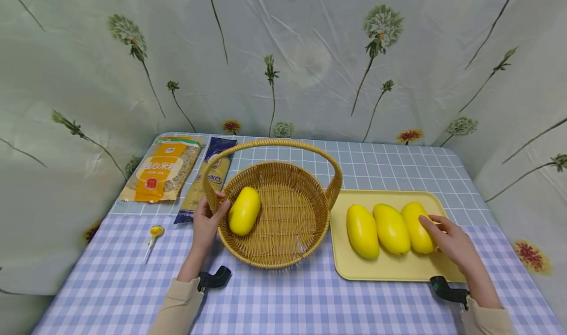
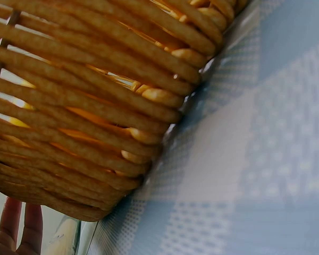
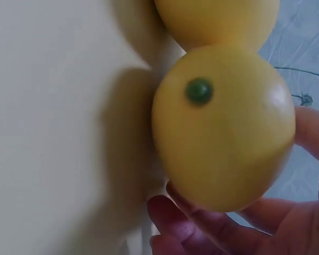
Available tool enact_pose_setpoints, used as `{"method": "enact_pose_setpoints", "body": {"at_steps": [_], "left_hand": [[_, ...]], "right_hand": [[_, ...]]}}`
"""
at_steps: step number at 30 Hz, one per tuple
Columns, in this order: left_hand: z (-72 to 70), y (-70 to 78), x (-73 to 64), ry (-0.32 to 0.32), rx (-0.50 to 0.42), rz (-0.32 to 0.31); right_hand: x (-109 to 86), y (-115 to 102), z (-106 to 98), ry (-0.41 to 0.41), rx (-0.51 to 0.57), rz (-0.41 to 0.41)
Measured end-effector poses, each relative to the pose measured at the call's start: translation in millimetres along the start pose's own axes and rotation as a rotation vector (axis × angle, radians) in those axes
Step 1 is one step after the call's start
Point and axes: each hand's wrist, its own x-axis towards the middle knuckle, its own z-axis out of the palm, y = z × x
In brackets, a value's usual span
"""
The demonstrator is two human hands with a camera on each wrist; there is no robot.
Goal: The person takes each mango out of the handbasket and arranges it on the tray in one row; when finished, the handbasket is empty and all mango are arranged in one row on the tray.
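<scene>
A round wicker basket [image 1: 274,265] with a tall arched handle stands mid-table, and one yellow mango [image 1: 245,211] lies inside at its left. My left hand [image 1: 207,227] holds the basket's left side at the foot of the handle; the left wrist view shows its woven wall [image 2: 85,111] close up, with fingertips [image 2: 32,228] beneath. On the yellow tray [image 1: 354,272] at right lie three mangoes side by side. My right hand [image 1: 454,241] grips the rightmost mango [image 1: 413,227], thumb and fingers around it. Its green stem end [image 3: 200,91] faces the right wrist camera.
Left of the basket lie an orange-and-clear grain bag [image 1: 161,170], a blue-and-gold pasta packet [image 1: 208,180] and a lollipop [image 1: 154,234]. The tray's left edge is beside the basket. A checked cloth [image 1: 301,300] covers the table, and a floral curtain [image 1: 305,89] hangs behind.
</scene>
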Motion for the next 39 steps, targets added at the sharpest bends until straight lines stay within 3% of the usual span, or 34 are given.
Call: {"method": "enact_pose_setpoints", "body": {"at_steps": [5, 8, 18, 23, 29, 35, 37, 39], "left_hand": [[0.5, 0.4, -0.4, -0.004, 0.002, -0.001], [0.6, -0.3, -0.5, -0.006, 0.002, 0.004], [0.7, -2.3, -0.4, -0.008, 0.003, 0.004], [0.6, -0.3, -0.5, -0.008, 0.004, -0.01], [-2.1, -7.9, 2.3, -0.009, 0.009, -0.014], [-7.6, -23.4, 6.0, -0.002, 0.014, -0.043], [-8.2, -25.1, 6.1, -0.004, 0.013, -0.034], [-8.4, -25.8, 6.1, -0.003, 0.014, -0.027]], "right_hand": [[-1.7, 2, 0, 0.035, -0.042, 0.021], [-4.9, 2, -1, 0.065, -0.052, -0.008], [-15.1, -8, 7, 0.373, -0.052, -0.116], [-19.5, -21, 16, 0.508, -0.029, -0.224], [-13.4, -25, 33, 0.58, 0.035, -0.363], [25.6, 9, 62, 0.636, 0.017, -0.575], [18.1, -9, 64, 0.601, 0.042, -0.636], [1.3, -41, 64, 0.56, 0.059, -0.682]]}}
